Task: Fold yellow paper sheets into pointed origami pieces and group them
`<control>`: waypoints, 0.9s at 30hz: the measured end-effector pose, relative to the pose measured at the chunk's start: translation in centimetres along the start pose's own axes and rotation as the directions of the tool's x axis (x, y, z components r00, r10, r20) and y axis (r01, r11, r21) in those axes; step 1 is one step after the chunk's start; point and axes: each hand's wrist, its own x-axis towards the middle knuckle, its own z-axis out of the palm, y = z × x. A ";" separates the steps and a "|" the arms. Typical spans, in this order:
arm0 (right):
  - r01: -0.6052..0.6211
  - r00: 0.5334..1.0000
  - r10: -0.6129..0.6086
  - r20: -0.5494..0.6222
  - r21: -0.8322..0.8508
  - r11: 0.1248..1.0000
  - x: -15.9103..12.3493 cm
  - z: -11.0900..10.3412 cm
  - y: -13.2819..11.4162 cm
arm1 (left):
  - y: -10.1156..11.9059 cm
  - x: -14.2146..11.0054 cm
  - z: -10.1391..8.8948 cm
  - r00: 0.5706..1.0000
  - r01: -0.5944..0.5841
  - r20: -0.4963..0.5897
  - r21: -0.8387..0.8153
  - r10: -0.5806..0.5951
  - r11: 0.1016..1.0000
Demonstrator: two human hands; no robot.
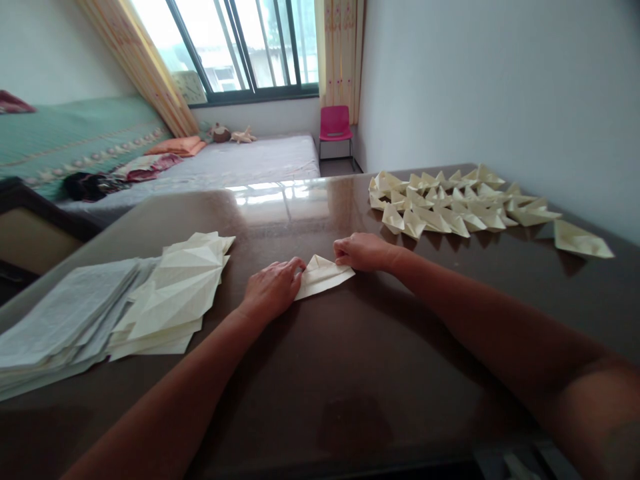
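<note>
A partly folded sheet of cream paper (pixel 323 279) lies on the dark glossy table (pixel 310 387), with a peaked top and a flat strip along its lower edge. My left hand (pixel 274 283) grips the paper's left end, fingers bent over it. At the right end, my right hand (pixel 364 252) pinches the paper's edge with its fingers curled in. To the left rests a stack of creased cream sheets (pixel 175 287). Beyond my right hand stand several folded paper boats (pixel 445 207) in rows, with one boat (pixel 583 241) apart from them at the far right.
A pile of grey printed papers (pixel 65 310) lies at the table's left, partly under the creased sheets. Past the table are a bed (pixel 265 157), a pink chair (pixel 335 125) and a window (pixel 250 47). A white wall (pixel 500 87) borders the right side.
</note>
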 end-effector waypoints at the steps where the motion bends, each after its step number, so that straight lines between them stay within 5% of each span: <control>1: 0.017 1.000 -0.017 -0.007 0.002 1.000 0.0 0.1 0.1 | 0.1 -0.1 -0.1 1.000 -0.006 -0.003 0.029 0.006 1.000; 6: 0.086 0.996 -0.085 -0.027 0.019 0.996 0.1 0.2 0.5 | 0.7 -0.6 -0.2 0.966 -0.195 -0.146 0.141 0.216 0.971; 10: 0.089 0.995 -0.088 -0.036 0.021 0.996 0.1 0.4 0.5 | 0.7 -0.7 -0.2 0.882 -0.452 -0.068 0.153 0.466 0.879; 15: 0.087 0.995 -0.085 -0.055 0.024 0.996 0.0 0.2 0.6 | 1.0 -1.0 -0.4 0.891 -0.438 -0.033 0.189 0.452 0.879; 20: 0.144 0.964 -0.150 -0.218 -0.040 0.989 -0.8 -0.7 -0.8 | 1.5 -1.2 -0.5 0.905 -0.410 -0.028 0.206 0.424 0.889; 27: 0.159 0.986 -0.154 0.071 -0.073 0.985 -1.2 -0.2 -1.5 | 1.2 -1.4 -0.8 0.911 -0.403 0.001 0.223 0.413 0.888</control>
